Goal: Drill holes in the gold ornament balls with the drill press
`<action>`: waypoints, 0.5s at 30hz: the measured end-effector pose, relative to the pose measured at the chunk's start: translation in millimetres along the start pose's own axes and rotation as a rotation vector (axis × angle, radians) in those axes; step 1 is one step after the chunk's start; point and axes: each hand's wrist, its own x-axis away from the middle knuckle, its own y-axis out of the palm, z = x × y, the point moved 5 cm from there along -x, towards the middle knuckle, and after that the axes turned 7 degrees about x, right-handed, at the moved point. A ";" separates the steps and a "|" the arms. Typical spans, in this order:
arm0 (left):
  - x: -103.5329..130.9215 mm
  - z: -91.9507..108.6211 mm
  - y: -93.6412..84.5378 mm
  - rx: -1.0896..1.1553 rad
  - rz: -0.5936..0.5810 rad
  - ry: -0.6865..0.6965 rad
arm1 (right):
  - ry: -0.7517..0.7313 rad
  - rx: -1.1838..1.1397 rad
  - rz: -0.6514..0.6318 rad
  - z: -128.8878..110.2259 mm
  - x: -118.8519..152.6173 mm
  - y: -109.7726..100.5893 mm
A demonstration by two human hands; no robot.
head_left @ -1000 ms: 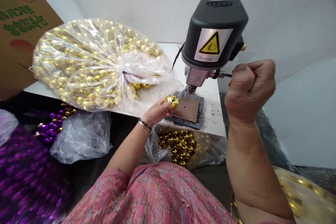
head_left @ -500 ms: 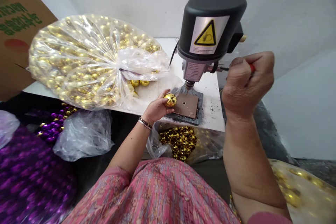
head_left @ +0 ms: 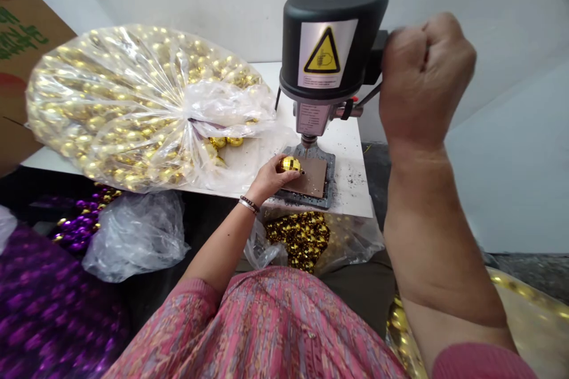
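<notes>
Presently, a shiny gold faceted ball [head_left: 290,164] is pinched between the thumb and fingers of the left hand [head_left: 269,179], over the left part of a flat brown board [head_left: 315,180]; whether they touch is unclear. To the right, the right hand [head_left: 424,80] is curled round the thin metal lever [head_left: 370,95] of a black-topped drill press [head_left: 331,35]. Left, a big clear plastic bag of gold balls [head_left: 106,106] lies on the white table [head_left: 349,148].

On the table [head_left: 349,145], a bag [head_left: 106,106] (balls [head_left: 217,143] inside) sits left of the drill press [head_left: 316,74].
</notes>
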 end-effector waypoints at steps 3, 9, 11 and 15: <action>-1.2 -0.4 -0.3 -0.073 0.005 0.007 | 0.240 0.056 -0.018 -5.7 -17.9 2.5; 2.3 9.2 3.4 -0.232 0.022 -0.006 | 0.302 0.044 -0.020 -6.9 -28.7 9.0; 3.3 13.5 4.9 -0.295 0.023 -0.002 | 0.304 0.014 -0.010 -4.0 -28.7 10.1; 3.1 20.3 6.2 -0.440 0.008 0.054 | 0.277 -0.030 -0.017 -1.2 -28.2 12.6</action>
